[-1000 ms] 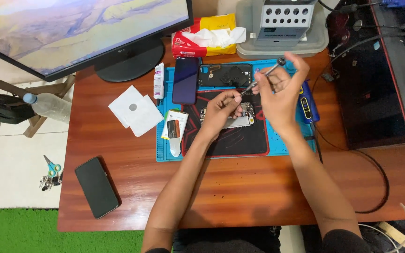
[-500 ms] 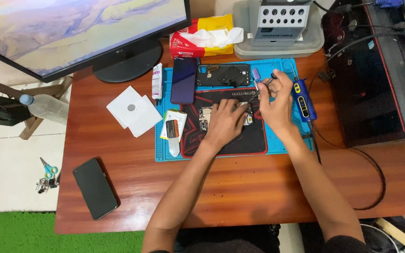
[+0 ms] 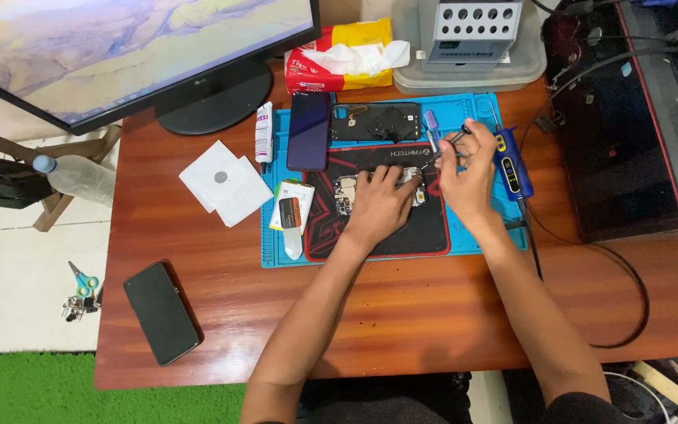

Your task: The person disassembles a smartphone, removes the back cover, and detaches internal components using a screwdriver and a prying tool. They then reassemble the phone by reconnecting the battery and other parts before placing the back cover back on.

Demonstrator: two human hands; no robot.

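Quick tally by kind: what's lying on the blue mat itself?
Phone parts: 3 – dark screen panel, back shell, opened phone body under the left hand
Hand tools: 3 – tweezers in the right hand, purple-handled driver, blue pen-shaped tool
Black pad: 1
Small card: 1
Total: 8

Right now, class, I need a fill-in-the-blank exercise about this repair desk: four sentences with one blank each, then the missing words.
1. The left hand presses on an opened phone lying on the ____ mat.
2. The right hand holds thin metal ____.
3. The scissors lie on the ____.
4. The black phone near the table's front edge lies ____ the blue mat.

Missing words: black; tweezers; floor; off
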